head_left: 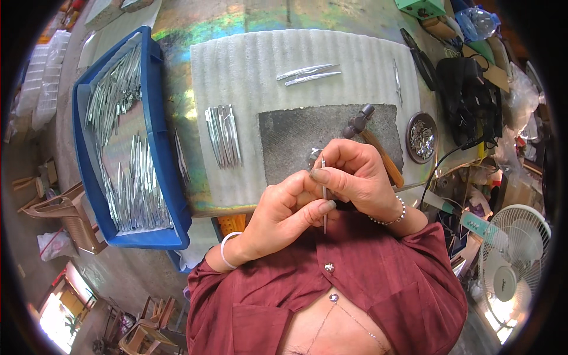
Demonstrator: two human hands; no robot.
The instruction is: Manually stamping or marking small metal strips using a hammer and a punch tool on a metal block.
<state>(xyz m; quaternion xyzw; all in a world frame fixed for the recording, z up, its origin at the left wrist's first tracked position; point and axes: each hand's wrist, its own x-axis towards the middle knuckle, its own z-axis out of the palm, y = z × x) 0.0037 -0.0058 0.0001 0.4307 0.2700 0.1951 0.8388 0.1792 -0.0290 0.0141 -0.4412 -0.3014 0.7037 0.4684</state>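
Note:
Close in front of my chest, both hands hold one slim pair of silver tweezers (325,222), upright in the picture and seen edge-on. My left hand (283,208) pinches its lower part between thumb and fingers. Higher up, my right hand (360,176) grips it near its upper end, thumb against fingertips. Beyond the hands lies a dark textured plate (296,133) with a hammer (378,147) across its right side. A small shiny round metal piece (314,155) shows partly behind my right fingers. Several tweezers (222,136) lie in a row left of the plate, and more tweezers (309,74) lie beyond it.
A white foam sheet (236,71) covers the table. On the left stands a blue tray (155,118) full of tweezers. At right are a dish of small metal parts (422,138), black-handled pliers (419,59), a black bag-like item (464,89) and a white fan (512,260).

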